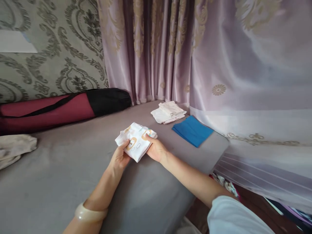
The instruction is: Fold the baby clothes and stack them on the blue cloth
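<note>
A folded white cloth (pixel 138 147) with orange and grey printed figures is held between my two hands, over the grey-covered bed. My left hand (pixel 120 155) grips its near left edge, thumb on top and the other fingers underneath. On the right side, my right hand (pixel 155 148) pinches the cloth the same way, its thumb across the print. Beyond my hands lies a small stack of folded white and pale cloths (pixel 168 112). To the right of that stack, a folded blue cloth (pixel 193 130) rests flat near the bed's corner.
The grey bed surface (pixel 60 175) ends at a rounded edge on the right. A long red and black bag (pixel 73 105) lies against the patterned wall. A pale crumpled garment (pixel 16 148) is at the far left. Purple curtains (pixel 156 48) hang behind the bed.
</note>
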`<state>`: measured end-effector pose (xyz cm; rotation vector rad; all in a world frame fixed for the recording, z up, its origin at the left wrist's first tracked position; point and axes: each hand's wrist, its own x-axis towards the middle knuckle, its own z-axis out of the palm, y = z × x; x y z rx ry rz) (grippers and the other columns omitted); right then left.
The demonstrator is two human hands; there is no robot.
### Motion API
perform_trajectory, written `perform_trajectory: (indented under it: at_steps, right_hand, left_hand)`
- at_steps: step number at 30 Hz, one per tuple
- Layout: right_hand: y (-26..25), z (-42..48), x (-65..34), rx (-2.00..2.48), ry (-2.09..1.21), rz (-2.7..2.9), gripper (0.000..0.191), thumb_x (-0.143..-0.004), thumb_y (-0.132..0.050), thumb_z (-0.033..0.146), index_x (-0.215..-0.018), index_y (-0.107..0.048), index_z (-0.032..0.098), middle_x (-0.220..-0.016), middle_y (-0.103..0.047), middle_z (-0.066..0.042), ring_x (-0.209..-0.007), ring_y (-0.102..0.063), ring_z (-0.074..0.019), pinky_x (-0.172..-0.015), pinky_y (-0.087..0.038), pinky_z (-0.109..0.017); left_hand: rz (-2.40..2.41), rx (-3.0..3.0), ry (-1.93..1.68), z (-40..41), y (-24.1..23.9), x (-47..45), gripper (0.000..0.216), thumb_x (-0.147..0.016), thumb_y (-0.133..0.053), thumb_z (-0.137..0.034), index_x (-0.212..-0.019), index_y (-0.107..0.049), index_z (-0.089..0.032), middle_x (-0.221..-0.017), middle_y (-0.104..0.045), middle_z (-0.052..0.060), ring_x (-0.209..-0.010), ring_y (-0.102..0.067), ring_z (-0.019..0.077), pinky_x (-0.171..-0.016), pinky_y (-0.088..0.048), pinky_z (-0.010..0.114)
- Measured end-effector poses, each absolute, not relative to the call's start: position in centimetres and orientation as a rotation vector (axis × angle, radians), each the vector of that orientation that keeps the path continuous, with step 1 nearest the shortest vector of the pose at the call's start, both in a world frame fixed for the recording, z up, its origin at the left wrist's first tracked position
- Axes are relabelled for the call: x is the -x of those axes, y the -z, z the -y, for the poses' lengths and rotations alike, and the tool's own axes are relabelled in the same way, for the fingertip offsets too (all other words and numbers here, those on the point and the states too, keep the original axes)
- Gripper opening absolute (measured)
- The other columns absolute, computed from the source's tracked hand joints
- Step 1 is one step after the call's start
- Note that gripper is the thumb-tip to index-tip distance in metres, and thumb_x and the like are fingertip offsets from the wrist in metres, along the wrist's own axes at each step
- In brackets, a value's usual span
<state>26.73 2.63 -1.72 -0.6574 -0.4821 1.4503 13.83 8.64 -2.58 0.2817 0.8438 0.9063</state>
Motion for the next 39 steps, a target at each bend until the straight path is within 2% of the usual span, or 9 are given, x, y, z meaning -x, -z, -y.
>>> perform_trajectory:
  at_steps: [3,6,12,15,19,23,30,35,39]
  right_hand:
    - [2.7,-3.0,-26.9,0.768,-1.346,0.362,0.04,-0.066,-0.077,0.018,-0.103,-0.063,0.017,-0.103,-0.073,-0.007,-0.11,-0.063,-0.0286,-0.101,-0.047,-0.047]
    - [3.2,-2.7,-27.9,0.869,-1.312,0.322,0.038,-0.061,-0.079,0.015,-0.097,-0.065,0.016,-0.092,-0.075,-0.006,-0.102,-0.067,-0.0279,-0.098,-0.049,-0.046]
    - [2.1,0.1,-30.9,1.017,-1.301,0.477,0.046,-0.053,-0.086,0.025,-0.095,-0.069,0.016,-0.092,-0.075,-0.006,-0.097,-0.069,-0.0281,-0.094,-0.051,-0.045]
    - [1.2,1.6,-32.5,1.119,-1.241,0.519,0.045,-0.052,-0.087,0.029,-0.092,-0.07,0.016,-0.089,-0.075,-0.006,-0.095,-0.069,-0.0295,-0.091,-0.051,-0.045]
    - [0.0,3.3,-35.1,1.204,-1.139,0.526,0.042,-0.052,-0.085,0.028,-0.089,-0.071,0.016,-0.088,-0.076,-0.007,-0.093,-0.07,-0.0306,-0.088,-0.053,-0.044]
    - [-1.3,4.9,-38.9,1.272,-0.963,0.469,0.038,-0.054,-0.083,0.021,-0.09,-0.072,0.015,-0.091,-0.076,-0.008,-0.088,-0.071,-0.0297,-0.084,-0.055,-0.042]
    - [-2.7,6.5,-46.5,1.287,-0.687,0.31,0.028,-0.066,-0.071,0.011,-0.094,-0.07,0.016,-0.103,-0.075,-0.009,-0.098,-0.069,-0.0292,-0.089,-0.055,-0.044]
    - [-2.1,5.9,-50.7,1.17,-0.659,0.261,0.025,-0.078,-0.063,0.016,-0.103,-0.066,0.018,-0.106,-0.074,-0.009,-0.105,-0.067,-0.0268,-0.095,-0.052,-0.047]
    - [-1.1,5.2,-53.1,1.139,-0.571,0.302,0.028,-0.083,-0.058,0.02,-0.11,-0.063,0.021,-0.108,-0.073,-0.007,-0.108,-0.065,-0.0235,-0.097,-0.051,-0.044]
  left_hand:
    - [-0.795,-0.37,-0.91,-8.1,2.0,-13.8,0.027,-0.084,-0.058,-0.007,-0.109,-0.065,-0.016,-0.086,-0.075,0.005,-0.075,-0.073,0.0196,-0.082,-0.06,0.033]
    - [-0.719,-0.448,-0.935,-8.1,1.6,-13.3,0.022,-0.085,-0.06,-0.016,-0.106,-0.066,-0.019,-0.094,-0.075,0.004,-0.081,-0.072,0.0204,-0.081,-0.06,0.032]
    - [-0.913,-0.596,-0.777,-8.8,2.9,-13.2,0.013,-0.079,-0.064,-0.008,-0.091,-0.066,-0.013,-0.08,-0.073,0.004,-0.064,-0.069,0.0155,-0.063,-0.06,0.025]
    - [-0.938,-0.747,-0.706,-8.2,3.4,-13.6,0.019,-0.075,-0.071,-0.009,-0.093,-0.066,-0.015,-0.074,-0.071,0.001,-0.056,-0.066,0.0124,-0.053,-0.056,0.021]
    - [-0.911,-0.897,-0.585,-7.4,3.5,-13.8,0.026,-0.075,-0.075,-0.018,-0.099,-0.066,-0.015,-0.08,-0.073,0.004,-0.064,-0.069,0.0121,-0.06,-0.056,0.018]
    - [-0.9,-0.911,-0.585,-7.7,3.6,-13.4,0.017,-0.084,-0.066,-0.017,-0.1,-0.064,-0.011,-0.092,-0.074,0.013,-0.083,-0.072,0.0182,-0.075,-0.059,0.023]
    - [-0.909,-0.872,-0.573,-8.1,3.5,-13.2,0.011,-0.087,-0.061,-0.013,-0.097,-0.062,-0.01,-0.09,-0.074,0.015,-0.079,-0.073,0.0187,-0.074,-0.06,0.025]
    - [-0.856,-0.877,-0.573,-8.3,3.9,-13.0,0.013,-0.091,-0.056,-0.016,-0.099,-0.062,-0.009,-0.091,-0.074,0.016,-0.082,-0.073,0.0191,-0.075,-0.06,0.026]
    - [-0.834,-0.875,-0.558,-8.5,4.2,-12.8,0.013,-0.089,-0.059,-0.017,-0.098,-0.063,-0.009,-0.092,-0.074,0.016,-0.083,-0.073,0.0198,-0.076,-0.06,0.026]
